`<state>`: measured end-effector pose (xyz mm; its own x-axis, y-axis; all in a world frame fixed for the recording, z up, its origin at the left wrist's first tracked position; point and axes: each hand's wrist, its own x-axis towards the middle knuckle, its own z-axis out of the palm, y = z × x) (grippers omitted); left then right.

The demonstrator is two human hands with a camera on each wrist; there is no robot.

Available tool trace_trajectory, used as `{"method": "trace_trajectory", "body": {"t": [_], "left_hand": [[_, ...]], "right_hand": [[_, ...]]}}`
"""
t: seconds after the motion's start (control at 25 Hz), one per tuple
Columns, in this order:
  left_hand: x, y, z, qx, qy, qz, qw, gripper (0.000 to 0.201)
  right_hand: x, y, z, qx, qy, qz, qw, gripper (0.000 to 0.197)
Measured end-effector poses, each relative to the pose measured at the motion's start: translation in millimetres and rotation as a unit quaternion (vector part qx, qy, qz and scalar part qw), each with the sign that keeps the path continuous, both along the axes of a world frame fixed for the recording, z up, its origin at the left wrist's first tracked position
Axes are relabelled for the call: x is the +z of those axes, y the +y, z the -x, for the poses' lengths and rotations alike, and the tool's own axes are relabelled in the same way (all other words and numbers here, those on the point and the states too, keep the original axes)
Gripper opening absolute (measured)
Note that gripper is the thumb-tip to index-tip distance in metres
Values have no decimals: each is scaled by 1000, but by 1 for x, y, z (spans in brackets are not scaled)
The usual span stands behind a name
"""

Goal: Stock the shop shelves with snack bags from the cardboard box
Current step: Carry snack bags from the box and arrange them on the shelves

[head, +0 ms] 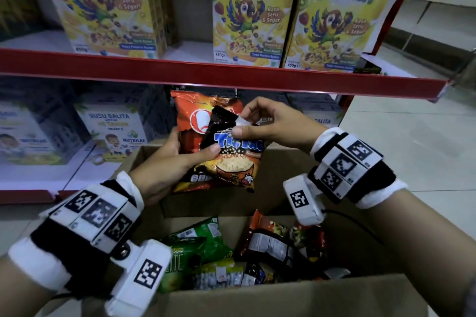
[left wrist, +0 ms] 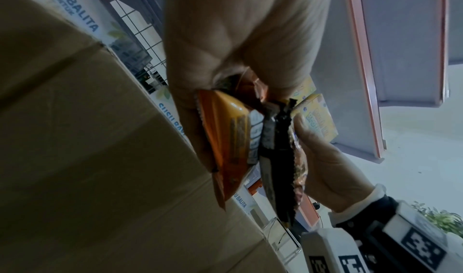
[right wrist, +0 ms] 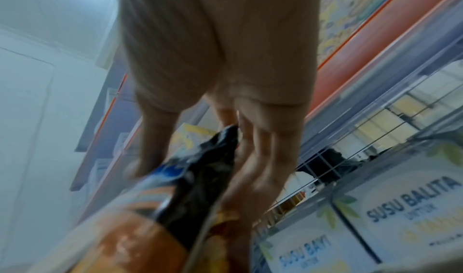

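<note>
You stand over the open brown cardboard box [head: 296,296] at the red-edged shop shelves [head: 206,77], two snack bags stacked in your left hand [head: 164,165]: a larger orange-red foil bag [head: 195,121] behind, and a smaller black-and-orange bag with blue lettering [head: 231,157] in front. Your left thumb presses across the front bag while the fingers curl behind the pair, a grip that seems meant to keep both upright and face-out, clear of the box. Your right hand [head: 268,123] pinches the front bag's top corner between thumb and forefinger, the other fingers loosely curled above; the left wrist view shows the two bags edge-on, clamped together. That pinch looks like the start of peeling the small bag off the pile so it can go onto a shelf by itself. More snack bags, green [head: 198,242] and dark red [head: 278,242], lie loose in the box below. Yellow cereal cartons [head: 247,13] fill the upper shelf; pale blue milk-powder cartons [head: 116,134] sit on the lower one.
</note>
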<state>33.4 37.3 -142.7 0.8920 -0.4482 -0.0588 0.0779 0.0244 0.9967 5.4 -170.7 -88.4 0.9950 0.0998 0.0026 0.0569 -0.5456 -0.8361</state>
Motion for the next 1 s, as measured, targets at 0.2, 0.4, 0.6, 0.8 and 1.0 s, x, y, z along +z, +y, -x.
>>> {"method": "trace_trajectory", "body": {"t": [0.2,0.4,0.6,0.8,1.0], "left_hand": [[-1,4,-1,-1,-13,-18,1000,93],[3,23,-23,63,-11,-92,994,96],[6,43,-36,91,9,-49,995,60],[-3,50,-41,98,26,-50,994,74],[-3,44,-39,93,17,-40,995,79]], "right_hand": [[-18,2,-2,54,51,-31,997,20],[-57,2,-13,114,237,-12,965,21],[-141,31,-2,213,361,264,869,54],[-198,72,13,350,384,373,768,74],[-216,69,25,350,364,374,778,56]]}}
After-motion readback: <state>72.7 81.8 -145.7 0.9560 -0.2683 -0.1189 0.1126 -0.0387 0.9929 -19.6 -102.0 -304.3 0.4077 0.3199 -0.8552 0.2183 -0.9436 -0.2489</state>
